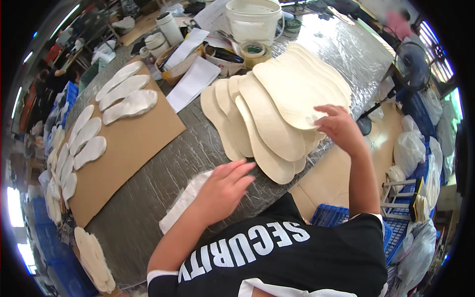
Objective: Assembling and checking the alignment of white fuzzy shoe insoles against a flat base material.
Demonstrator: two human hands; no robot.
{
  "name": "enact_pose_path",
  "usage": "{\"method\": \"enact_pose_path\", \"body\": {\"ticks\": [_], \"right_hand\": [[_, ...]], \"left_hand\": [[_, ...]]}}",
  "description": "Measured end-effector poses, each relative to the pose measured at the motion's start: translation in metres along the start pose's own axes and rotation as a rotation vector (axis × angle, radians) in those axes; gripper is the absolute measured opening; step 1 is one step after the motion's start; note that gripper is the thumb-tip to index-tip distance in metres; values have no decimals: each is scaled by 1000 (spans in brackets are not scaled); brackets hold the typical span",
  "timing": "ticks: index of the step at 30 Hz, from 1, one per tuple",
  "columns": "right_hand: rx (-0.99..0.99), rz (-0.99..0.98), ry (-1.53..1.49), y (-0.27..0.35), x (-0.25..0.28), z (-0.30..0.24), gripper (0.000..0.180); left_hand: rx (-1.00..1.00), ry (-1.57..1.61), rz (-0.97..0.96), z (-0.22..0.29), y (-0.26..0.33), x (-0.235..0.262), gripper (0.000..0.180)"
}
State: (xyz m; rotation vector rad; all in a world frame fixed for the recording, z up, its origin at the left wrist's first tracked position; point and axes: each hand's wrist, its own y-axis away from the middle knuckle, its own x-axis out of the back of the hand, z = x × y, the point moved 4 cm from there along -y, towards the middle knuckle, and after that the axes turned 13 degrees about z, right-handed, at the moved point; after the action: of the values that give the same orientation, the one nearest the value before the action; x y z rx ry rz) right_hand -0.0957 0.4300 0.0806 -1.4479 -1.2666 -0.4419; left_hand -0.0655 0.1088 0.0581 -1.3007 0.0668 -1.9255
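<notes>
Along the far left edge of the table (pixel 148 193), which is wrapped in silvery film, pale sole-shaped insoles (pixel 58 168) lie in a curved row, and a small stack of cream insoles (pixel 94 257) sits at the near left corner. Just inward, a brown cardboard sheet (pixel 128 143) carries white coated insoles (pixel 126 91) set in two groups of three, side by side. At the near edge of the table the left hand (pixel 222 190) rests palm down with its fingers spread wide and loosely flat; it grips nothing, its fingertips just reaching the nearest of the fanned insoles, and it lies partly over a white piece (pixel 185 198) on the film. White paper sheets (pixel 193 79) lie beyond the cardboard, near a basket (pixel 170 74) of oddments and white cylindrical containers (pixel 168 27). A roll of tape (pixel 255 51) and a white bucket (pixel 253 20) stand at the far edge. The fan of large cream insoles (pixel 277 104) spreads over the right part of the table, overlapping, its heel ends hanging toward the near right edge. The right hand (pixel 339 126) pinches the edge of the topmost insole between narrowly closed fingers. Beyond the right edge, blue crates (pixel 329 215) and white plastic bags (pixel 409 148) sit on the floor.
</notes>
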Motion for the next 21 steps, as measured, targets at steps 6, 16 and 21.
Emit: {"method": "enact_pose_path", "body": {"ticks": [6, 16, 21], "right_hand": [[-73, 739, -224, -49, 30, -8, 8], [137, 114, -1295, -82, -14, -205, 18], [-208, -159, -1744, -67, -60, -222, 16]], "left_hand": [[92, 1, 78, -21, -17, -38, 52], [118, -78, 808, -27, 18, 87, 82], [156, -169, 876, -15, 58, 111, 76]]}}
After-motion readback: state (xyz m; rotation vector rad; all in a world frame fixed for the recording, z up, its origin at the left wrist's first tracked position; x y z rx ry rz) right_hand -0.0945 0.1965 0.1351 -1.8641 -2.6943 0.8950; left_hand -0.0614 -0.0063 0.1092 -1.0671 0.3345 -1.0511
